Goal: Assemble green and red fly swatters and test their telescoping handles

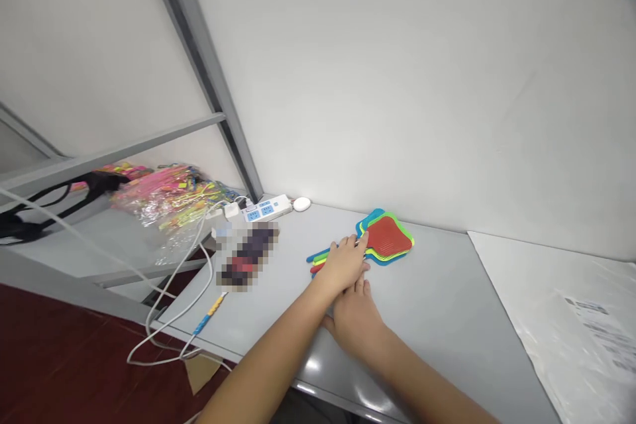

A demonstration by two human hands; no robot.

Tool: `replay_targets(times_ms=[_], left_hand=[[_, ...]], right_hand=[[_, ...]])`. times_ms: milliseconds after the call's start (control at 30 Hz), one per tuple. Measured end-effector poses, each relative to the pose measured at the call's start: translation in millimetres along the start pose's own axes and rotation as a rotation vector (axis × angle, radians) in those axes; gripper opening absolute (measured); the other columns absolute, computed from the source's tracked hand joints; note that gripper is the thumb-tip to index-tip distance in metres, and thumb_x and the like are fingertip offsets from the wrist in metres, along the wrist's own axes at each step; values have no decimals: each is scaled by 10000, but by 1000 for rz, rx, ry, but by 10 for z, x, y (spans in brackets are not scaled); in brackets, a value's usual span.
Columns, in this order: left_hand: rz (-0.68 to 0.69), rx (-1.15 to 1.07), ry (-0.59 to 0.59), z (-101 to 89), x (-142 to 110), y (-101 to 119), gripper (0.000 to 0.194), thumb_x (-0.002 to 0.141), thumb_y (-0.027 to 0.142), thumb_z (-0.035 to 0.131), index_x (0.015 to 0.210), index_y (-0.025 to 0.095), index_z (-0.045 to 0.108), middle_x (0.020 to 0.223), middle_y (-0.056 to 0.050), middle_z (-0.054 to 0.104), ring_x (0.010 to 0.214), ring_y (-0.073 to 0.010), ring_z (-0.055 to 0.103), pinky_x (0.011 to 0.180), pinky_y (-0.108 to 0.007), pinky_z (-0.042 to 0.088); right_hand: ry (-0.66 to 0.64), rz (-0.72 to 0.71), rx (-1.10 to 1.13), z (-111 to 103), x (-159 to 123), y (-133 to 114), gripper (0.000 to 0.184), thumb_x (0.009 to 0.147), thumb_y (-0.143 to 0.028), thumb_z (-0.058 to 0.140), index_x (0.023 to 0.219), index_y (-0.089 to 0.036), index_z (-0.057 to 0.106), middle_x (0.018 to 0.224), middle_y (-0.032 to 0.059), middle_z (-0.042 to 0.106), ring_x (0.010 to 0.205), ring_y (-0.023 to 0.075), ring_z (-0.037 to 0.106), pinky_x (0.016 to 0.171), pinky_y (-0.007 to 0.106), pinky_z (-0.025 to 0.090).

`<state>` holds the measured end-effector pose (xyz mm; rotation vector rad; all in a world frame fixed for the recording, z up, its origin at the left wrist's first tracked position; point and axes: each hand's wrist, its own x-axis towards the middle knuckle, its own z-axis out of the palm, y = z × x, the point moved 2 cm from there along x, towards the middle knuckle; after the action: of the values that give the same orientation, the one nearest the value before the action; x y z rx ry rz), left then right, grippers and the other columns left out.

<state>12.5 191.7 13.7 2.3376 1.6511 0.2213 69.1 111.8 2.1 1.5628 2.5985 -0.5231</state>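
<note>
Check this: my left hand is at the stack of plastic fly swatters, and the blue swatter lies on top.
Wrong on one point: the head view shows the red swatter on top, with the blue swatter beneath it. The rest stands: your left hand is at the stack of plastic fly swatters.

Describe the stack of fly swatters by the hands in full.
The stack of plastic fly swatters lies flat on the grey tabletop, near the wall. A red mesh head with a green rim sits on top, with a blue head showing beneath. The coloured handles fan out to the left, partly hidden by the left hand, whose fingertips touch the red head's edge.
</note>
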Motion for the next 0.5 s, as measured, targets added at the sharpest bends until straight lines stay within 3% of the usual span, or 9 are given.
replay_targets(times_ms=[100,200,300,400,500], left_hand=[[65,21,-10,-92,25,-270,637,927,284,482,1503,245,213,1426,-136,461,1302,-295,427,1001,-450,382],[147,48,-31,-149,67,-493,627,933,289,475,1503,277,214,1459,-99,438,1327,-265,399,1028,-423,358],[200,75,-67,-205,143,-687,647,920,285,487,1506,308,214,1475,-85,428,1331,-274,386,1051,-455,329],[217,100,-102,-277,264,-850,663,890,215,494,1493,356,257,1446,-67,472,1327,-300,376,1073,-530,282],[221,112,-114,-342,380,-967,729,850,107,458,1487,403,264,1437,-42,489,1308,-305,396,1071,-565,276]], right_hand=[[-69,-5,-56,-171,187,-160,828,839,-489,624,1427,47,397,1466,353,328,1388,505,235,1084,630,178],[-73,-87,-20,-275,153,-29,724,872,-444,580,1480,-107,377,1540,222,301,1409,443,249,1105,574,225],[-12,-201,102,-179,-53,476,583,950,-477,412,1484,-244,379,1611,77,160,1452,288,233,1156,470,220],[181,10,5,84,-295,1227,575,952,-539,356,1459,-276,421,1615,43,141,1470,279,171,1160,524,190],[338,205,-81,341,-485,1786,685,924,-604,360,1525,-289,265,1610,44,167,1466,280,190,1147,570,198]])
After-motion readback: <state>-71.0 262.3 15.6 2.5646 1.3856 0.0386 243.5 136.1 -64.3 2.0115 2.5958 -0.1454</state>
